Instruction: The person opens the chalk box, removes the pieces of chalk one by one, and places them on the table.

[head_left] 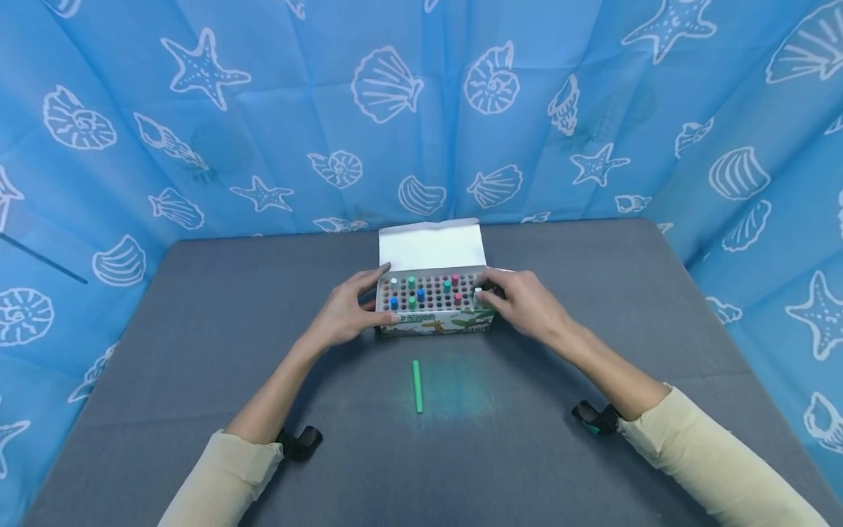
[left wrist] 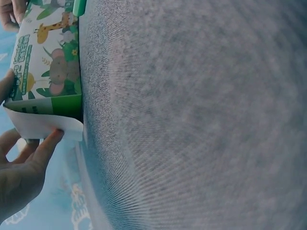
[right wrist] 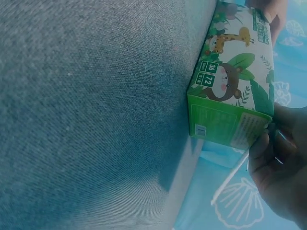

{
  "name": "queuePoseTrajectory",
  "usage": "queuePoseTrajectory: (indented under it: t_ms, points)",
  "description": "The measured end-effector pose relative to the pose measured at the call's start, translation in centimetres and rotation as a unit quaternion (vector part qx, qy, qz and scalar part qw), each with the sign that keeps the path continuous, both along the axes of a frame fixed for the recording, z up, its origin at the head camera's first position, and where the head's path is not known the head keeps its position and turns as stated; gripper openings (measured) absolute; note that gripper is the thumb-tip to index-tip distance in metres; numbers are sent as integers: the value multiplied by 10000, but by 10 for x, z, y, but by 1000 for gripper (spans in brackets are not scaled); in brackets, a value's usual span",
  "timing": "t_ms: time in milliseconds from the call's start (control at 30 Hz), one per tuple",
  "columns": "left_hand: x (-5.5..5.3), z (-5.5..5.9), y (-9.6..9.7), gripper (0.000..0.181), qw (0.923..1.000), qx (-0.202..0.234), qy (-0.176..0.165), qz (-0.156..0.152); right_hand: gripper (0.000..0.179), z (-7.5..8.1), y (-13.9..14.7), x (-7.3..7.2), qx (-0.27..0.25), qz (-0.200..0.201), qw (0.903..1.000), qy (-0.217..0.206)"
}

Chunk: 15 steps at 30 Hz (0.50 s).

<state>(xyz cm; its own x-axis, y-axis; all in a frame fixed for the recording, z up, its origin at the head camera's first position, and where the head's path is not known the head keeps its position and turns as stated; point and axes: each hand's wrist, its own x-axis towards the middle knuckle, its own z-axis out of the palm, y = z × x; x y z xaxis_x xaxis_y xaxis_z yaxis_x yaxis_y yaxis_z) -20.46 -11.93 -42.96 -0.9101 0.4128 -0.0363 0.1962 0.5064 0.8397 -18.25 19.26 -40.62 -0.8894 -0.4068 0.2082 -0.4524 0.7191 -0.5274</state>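
Holding one end of the box [head_left: 437, 322], the left hand [head_left: 341, 311] has its thumb in front and fingers behind. The right hand [head_left: 527, 304] bends its fingers at the other end, by a white-topped pen [head_left: 478, 292]; I can't tell if it pinches that. Between both hands, the box looks light and easy to dent, so its ends seem best to grab. Beside each hand, the table [head_left: 165, 329] has sliding room; its far edge is near, behind the lid [head_left: 431, 247].

The box [right wrist: 237, 72] bears 36 and 72 (white on green)
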Motion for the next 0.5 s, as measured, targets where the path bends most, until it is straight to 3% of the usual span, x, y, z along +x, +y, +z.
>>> queuePoseTrajectory:
  t_ms: [300, 500]
  points:
    - [1, 3, 1, 89, 10000, 17, -24, -27, 19, 3, -1, 3, -510, -302, 9973, 427]
    - [2, 2, 2, 90, 10000, 51, 0, -22, 15, 4, -2, 3, -1093, -444, 9897, 806]
